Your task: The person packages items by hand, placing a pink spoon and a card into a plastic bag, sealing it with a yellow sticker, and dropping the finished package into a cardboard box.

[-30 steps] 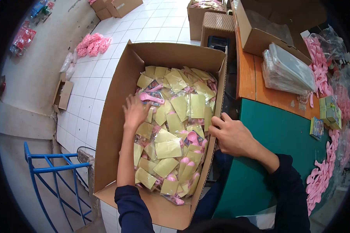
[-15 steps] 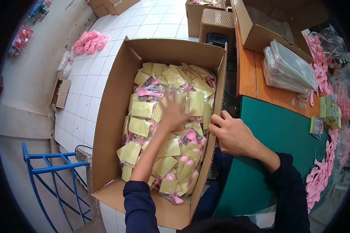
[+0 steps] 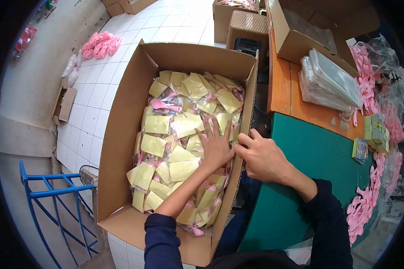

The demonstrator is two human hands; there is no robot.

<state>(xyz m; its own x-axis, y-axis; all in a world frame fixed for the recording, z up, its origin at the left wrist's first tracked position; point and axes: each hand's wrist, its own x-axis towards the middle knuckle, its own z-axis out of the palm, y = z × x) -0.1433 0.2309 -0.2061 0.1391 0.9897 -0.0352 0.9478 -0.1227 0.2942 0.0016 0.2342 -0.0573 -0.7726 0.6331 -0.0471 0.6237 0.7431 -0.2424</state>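
A large cardboard box point(image 3: 117, 148) stands in the middle of the view, filled with clear packets point(image 3: 157, 124) that hold pale yellow cards and pink plastic scoops. My left hand point(image 3: 216, 149) lies with fingers spread on the packets near the box's right side. The fingers of my right hand point(image 3: 264, 158) are closed on the right wall's upper edge. One pink scoop point(image 3: 167, 106) shows plainly in a packet at the upper left of the pile. Packets under my left hand and forearm are hidden.
Right of the box is a green tabletop point(image 3: 309, 166) with pink scoops point(image 3: 363, 206) and card stacks point(image 3: 375, 132). Behind it, plastic bags point(image 3: 330, 83) lie beside an open carton point(image 3: 316, 47). A blue metal frame point(image 3: 60, 194) stands at the left.
My left hand has moved right and slightly down across the packets, uncovering some in the middle. My right hand stays on the box edge. The whole view has shifted slightly.
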